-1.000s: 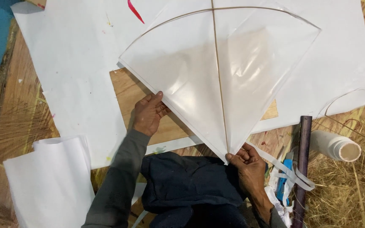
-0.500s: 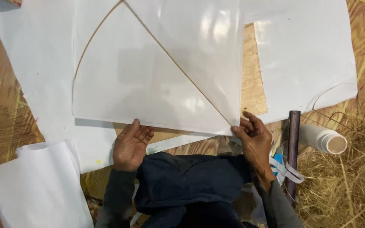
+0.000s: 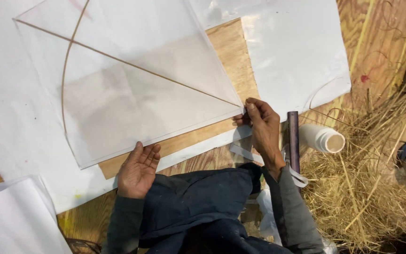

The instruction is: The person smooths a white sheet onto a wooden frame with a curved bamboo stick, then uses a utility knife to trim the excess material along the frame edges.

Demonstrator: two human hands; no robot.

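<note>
A translucent white paper kite (image 3: 132, 89) lies flat on white sheets over a wooden floor. A thin straight stick runs across it to its right corner, and a curved stick bows across its left part. My right hand (image 3: 261, 128) pinches that right corner, where the straight stick ends. My left hand (image 3: 139, 168) rests with fingers spread on the kite's lower edge, pressing it flat. Dark cloth over my lap (image 3: 198, 207) fills the space between my forearms.
Large white paper sheets (image 3: 297, 51) cover the floor above and to the left. A dark rod (image 3: 293, 141) and a white tube (image 3: 323, 137) lie right of my right hand. Dry straw (image 3: 372, 188) is piled at the right. A paper stack (image 3: 15, 216) sits lower left.
The kite has turned clockwise, so its pointed corner went from near my lap to the right. My right hand stayed on that corner; my left hand shifted along the lower edge.
</note>
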